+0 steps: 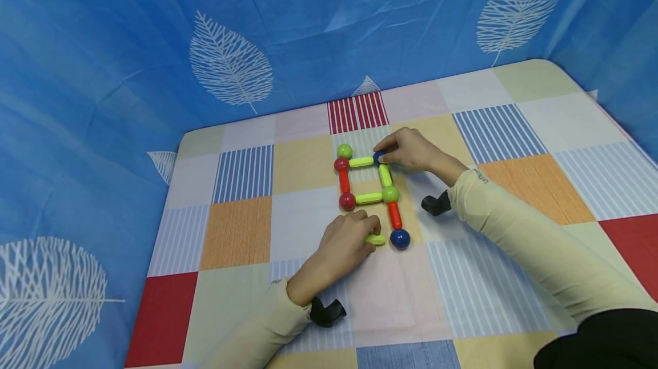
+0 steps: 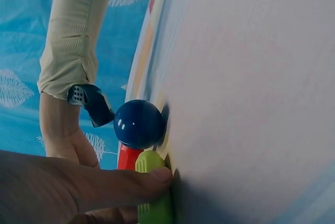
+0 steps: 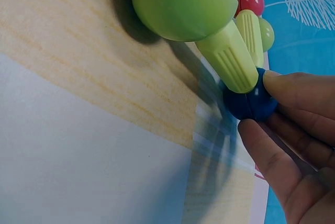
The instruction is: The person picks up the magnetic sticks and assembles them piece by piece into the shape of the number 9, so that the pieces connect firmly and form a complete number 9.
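Observation:
A square of sticks and balls lies on the cloth: red balls at its left corners, a green ball at lower right, a blue ball at upper right. My right hand pinches that blue ball between thumb and fingers, with two lime-green sticks meeting it. From the green ball a red stick runs down to a second blue ball. Left of this ball, my left hand grips a lime-green stick, whose end points toward the ball, with a small gap in the head view.
Another green ball touches the upper-left red ball. A patchwork cloth covers the table, and a blue leaf-print curtain hangs behind and beside it. Black straps stick out at both wrists. A black object is at lower right.

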Motion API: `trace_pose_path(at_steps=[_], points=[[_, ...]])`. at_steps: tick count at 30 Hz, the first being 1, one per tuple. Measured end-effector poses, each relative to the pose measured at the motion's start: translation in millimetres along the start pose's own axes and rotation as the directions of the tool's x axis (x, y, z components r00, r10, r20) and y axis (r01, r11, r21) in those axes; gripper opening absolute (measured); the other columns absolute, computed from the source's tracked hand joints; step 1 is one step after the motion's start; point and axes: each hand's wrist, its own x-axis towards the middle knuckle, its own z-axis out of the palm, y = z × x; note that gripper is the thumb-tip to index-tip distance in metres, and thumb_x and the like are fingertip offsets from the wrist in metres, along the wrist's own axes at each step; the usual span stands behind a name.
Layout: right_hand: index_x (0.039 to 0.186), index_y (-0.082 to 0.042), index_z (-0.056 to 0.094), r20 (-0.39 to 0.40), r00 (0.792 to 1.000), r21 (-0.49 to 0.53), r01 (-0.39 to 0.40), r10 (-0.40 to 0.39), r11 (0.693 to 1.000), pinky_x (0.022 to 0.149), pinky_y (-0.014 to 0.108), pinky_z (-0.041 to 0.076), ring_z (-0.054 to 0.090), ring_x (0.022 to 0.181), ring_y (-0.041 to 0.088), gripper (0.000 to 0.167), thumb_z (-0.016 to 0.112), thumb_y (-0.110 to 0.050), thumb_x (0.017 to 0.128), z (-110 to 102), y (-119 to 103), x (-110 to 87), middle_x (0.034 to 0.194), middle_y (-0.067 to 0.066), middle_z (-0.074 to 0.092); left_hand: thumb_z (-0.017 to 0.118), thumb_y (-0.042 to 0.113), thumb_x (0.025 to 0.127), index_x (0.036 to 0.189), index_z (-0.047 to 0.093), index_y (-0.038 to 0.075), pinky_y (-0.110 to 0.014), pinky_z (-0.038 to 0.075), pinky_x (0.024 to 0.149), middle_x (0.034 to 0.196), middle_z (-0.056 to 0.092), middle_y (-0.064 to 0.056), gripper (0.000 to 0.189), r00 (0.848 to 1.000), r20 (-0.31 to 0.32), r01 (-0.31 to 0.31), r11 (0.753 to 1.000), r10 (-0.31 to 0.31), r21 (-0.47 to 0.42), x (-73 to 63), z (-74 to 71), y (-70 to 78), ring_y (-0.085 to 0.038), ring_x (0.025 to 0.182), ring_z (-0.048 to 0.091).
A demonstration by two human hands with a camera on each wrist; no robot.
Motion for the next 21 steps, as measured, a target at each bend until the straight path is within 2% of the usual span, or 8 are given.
trace_pose_path(at_steps=[10,21], points=[[0.12,-0.001,0.069,-0.002,1.0,0.002,0.002,-0.002,1.0,0.1,0.048,0.043,0.056,0.119,0.032,0.029,0.067,-0.007,0.092,1.1,1.4,0.4,0.121,0.017,0.067,0.083,0.016,0.079,0.096,0.069,0.016,-0.023,0.041,0.063,0.085,0.059,0.005,0.021,0.999,-0.022,-0.04,0.999,0.039,-0.033,-2.4,-2.4,4.6,-0.008,0.071,0.051],[0.12,-0.001,0.069,-0.002,1.0,-0.006,0.011,-0.011,1.0,0.1,0.048,0.043,0.056,0.118,0.032,0.029,0.067,-0.008,0.092,1.1,1.0,0.8,0.12,0.017,0.067,0.081,0.019,0.082,0.1,0.069,0.017,-0.023,0.042,0.065,0.089,0.061,0.004,0.022,0.999,0.007,-0.033,0.998,0.033,-0.05,-2.6,-0.6,6.7,-0.008,0.074,0.052]])
